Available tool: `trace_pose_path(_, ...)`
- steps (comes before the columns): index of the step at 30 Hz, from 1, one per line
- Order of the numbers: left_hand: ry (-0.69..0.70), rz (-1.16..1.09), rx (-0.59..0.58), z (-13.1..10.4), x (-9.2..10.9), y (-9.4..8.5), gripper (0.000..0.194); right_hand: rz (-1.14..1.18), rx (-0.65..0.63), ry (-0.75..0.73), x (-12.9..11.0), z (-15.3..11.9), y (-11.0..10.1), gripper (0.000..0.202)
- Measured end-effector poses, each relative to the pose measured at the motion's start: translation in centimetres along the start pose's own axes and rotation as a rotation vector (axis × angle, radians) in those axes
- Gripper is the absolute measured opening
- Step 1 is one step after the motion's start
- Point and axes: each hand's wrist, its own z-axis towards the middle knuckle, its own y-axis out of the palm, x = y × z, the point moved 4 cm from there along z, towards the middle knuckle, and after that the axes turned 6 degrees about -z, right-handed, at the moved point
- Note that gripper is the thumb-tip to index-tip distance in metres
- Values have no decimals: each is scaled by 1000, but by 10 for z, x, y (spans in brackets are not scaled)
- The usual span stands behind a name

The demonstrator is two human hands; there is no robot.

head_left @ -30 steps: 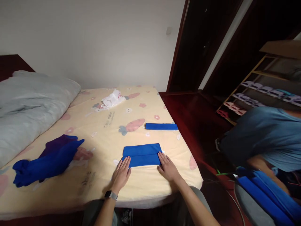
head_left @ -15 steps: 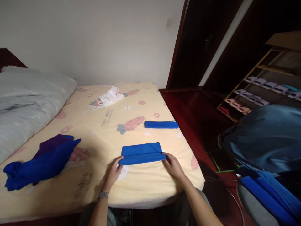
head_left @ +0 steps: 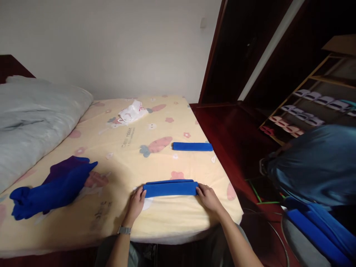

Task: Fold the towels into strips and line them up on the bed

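Observation:
A blue cloth [head_left: 171,189], folded into a narrow strip, lies on the bed in front of me. A thin edge of its lower layer shows along the far side. My left hand [head_left: 137,200] pinches the strip's left end, with a metal-banded watch on that wrist. At the opposite end, my right hand [head_left: 208,196] grips the cloth between thumb and fingers. Farther back rests a second folded blue cloth [head_left: 192,147], close to the bed's right edge. To the left lies a crumpled blue cloth [head_left: 52,193] with a purple part.
The bed [head_left: 125,163] has a yellow patterned sheet. A grey quilt [head_left: 41,118] lies at left, and a white plastic bag [head_left: 132,112] sits toward the wall. At right are a grey seat with folded blue cloths [head_left: 314,230] and a shoe rack [head_left: 306,78].
Both hands have folded the near part of the blue cloth over, away from me. The wide piece is now a narrower strip. The view has shifted slightly.

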Motion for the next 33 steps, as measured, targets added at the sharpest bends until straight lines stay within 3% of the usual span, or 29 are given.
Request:
trace_pose_path(4, 36, 200, 127, 2, 14, -4, 42, -73, 58, 47, -3, 5, -1, 41)
trace_pose_path(8, 75, 162, 190, -3, 42, -6, 42, -101, 257, 19, -16, 2, -14, 39)
trace_pose_path(11, 222, 120, 29, -9, 78, 11, 47, -105, 323, -126, -44, -4, -8, 40)
trace_pose_path(14, 397, 167, -179, -16, 110, 38, 57, -129, 203, -393, -83, -11, 19, 49)
trace_pose_path(16, 451, 206, -237, -17, 117, 51, 61, -160, 127, -519, -101, -14, 38, 56)
trace_pose_path(20, 419, 230, -233, -9, 97, 54, 61, -224, 93, -558, -102, -9, 53, 62)
trace_pose_path(25, 324, 234, -190, 0, 62, 36, 65, -270, 131, -481, -73, 4, 44, 70)
trace_pose_path(29, 293, 233, -156, 2, 47, 25, 67, -268, 142, -412, -52, 9, 36, 81)
trace_pose_path(33, 275, 215, -161, 3, 33, 16, 65, -197, 121, -311, -31, 13, 29, 78)
